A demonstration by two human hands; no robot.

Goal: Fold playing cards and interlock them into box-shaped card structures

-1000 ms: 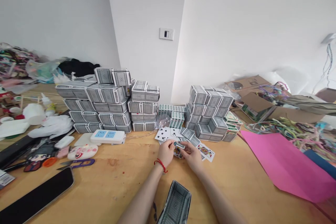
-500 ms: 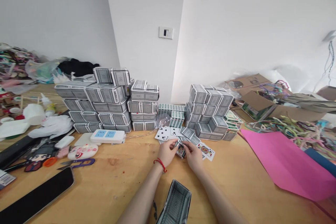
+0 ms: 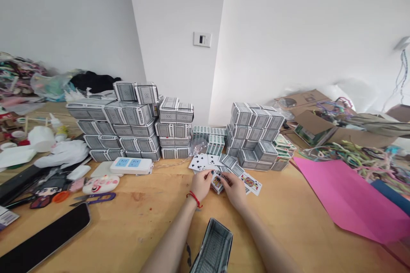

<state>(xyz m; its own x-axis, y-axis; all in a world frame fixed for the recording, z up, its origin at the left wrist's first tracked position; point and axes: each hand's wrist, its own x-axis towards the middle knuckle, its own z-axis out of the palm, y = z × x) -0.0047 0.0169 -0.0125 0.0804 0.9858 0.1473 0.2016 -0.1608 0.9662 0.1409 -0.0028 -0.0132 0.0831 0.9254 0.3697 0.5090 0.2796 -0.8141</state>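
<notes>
My left hand (image 3: 202, 182), with a red string bracelet at the wrist, is pinched at the left edge of a small face-up stack of playing cards (image 3: 217, 182). On the stack's right side my right hand (image 3: 235, 187) grips it with thumb and fingers. Loose cards lie around and behind the hands: spades (image 3: 199, 162) at the left, patterned backs (image 3: 229, 161) in the middle, a face card (image 3: 251, 183) at the right. Nearer to me, between my forearms, stands an open box made of cards (image 3: 214, 245).
Stacked card boxes rise at the left (image 3: 128, 115), centre left (image 3: 175, 130) and right (image 3: 256, 132). A phone (image 3: 48, 239), purple scissors (image 3: 101, 198) and power strip (image 3: 132, 165) lie left. Pink paper (image 3: 349, 200), yarn (image 3: 349, 158) and cardboard (image 3: 352, 134) are right.
The fingers of my left hand have shifted slightly left from the small card stack, so more of its top card shows. My right hand has barely moved.
</notes>
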